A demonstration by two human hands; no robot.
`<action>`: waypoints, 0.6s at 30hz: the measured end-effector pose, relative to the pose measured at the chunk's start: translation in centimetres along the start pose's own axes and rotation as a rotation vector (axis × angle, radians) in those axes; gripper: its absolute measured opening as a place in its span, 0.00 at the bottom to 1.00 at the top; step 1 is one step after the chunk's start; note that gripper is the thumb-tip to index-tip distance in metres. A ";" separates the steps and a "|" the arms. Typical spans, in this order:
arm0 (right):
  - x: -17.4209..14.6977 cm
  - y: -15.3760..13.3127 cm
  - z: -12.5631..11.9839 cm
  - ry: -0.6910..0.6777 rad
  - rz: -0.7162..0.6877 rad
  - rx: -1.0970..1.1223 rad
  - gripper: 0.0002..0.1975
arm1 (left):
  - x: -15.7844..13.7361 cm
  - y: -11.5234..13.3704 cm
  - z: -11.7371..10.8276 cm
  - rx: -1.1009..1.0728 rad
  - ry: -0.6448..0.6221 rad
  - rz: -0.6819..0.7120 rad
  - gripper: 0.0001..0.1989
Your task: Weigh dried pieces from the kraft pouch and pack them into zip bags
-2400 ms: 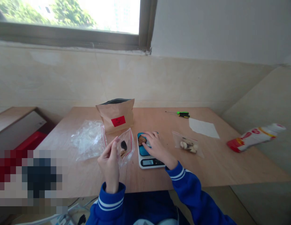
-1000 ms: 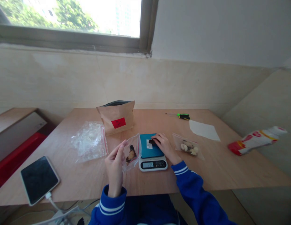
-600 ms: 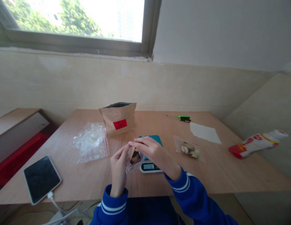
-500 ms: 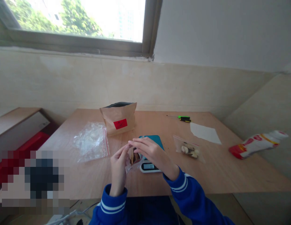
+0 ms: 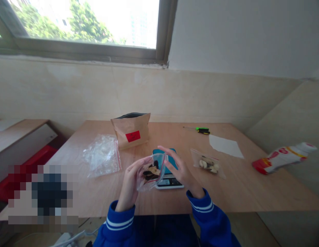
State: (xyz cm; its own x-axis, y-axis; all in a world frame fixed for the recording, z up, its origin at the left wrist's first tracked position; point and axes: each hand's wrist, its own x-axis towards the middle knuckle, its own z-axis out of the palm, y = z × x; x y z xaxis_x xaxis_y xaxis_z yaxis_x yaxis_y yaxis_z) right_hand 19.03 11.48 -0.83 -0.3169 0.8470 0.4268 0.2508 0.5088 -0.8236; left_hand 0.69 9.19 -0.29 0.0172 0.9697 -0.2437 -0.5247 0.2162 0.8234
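My left hand (image 5: 131,178) is closed around the left side of a clear zip bag (image 5: 144,186) that holds dark and tan dried slices (image 5: 151,172). The bag is held tilted above the front of a blue-topped kitchen scale (image 5: 172,183), its mouth spread towards the right. At that mouth is my right hand (image 5: 181,171), fingers stretched and apart, the thumb by the bag's rim. Part of the scale's display shows between the bag and my right wrist. On the right lies a second zip bag (image 5: 209,165) with pale and dark pieces inside.
Behind my left hand stands a brown paper pouch (image 5: 131,132) with a red label, beside a pile of clear plastic bags (image 5: 103,154). Two screwdrivers (image 5: 202,130) and a white paper (image 5: 225,145) lie at the back right. A red-and-white bottle (image 5: 283,157) is at the right.
The zip bag's mouth has opened and turned to the right, showing more of the slices. My right hand has moved slightly right, and its fingers have spread.
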 end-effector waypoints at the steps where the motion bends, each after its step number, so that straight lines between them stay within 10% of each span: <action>1: -0.4 0.3 0.0 -0.029 0.020 0.065 0.23 | 0.0 0.2 0.0 0.009 -0.044 -0.019 0.16; 9: -1.6 1.0 0.6 0.124 0.052 0.212 0.11 | 0.5 1.4 0.7 0.122 -0.124 0.020 0.17; 18: -1.6 0.8 -0.7 0.611 0.112 0.218 0.08 | 1.2 -1.2 -2.0 0.320 -0.404 0.281 0.24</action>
State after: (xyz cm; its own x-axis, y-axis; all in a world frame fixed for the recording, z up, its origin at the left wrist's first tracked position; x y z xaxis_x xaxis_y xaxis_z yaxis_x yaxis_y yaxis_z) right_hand 20.40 10.68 -1.86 0.2927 0.8607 0.4166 0.0403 0.4242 -0.9047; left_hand -0.34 9.92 -2.56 0.2704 0.9478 0.1689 -0.2736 -0.0926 0.9574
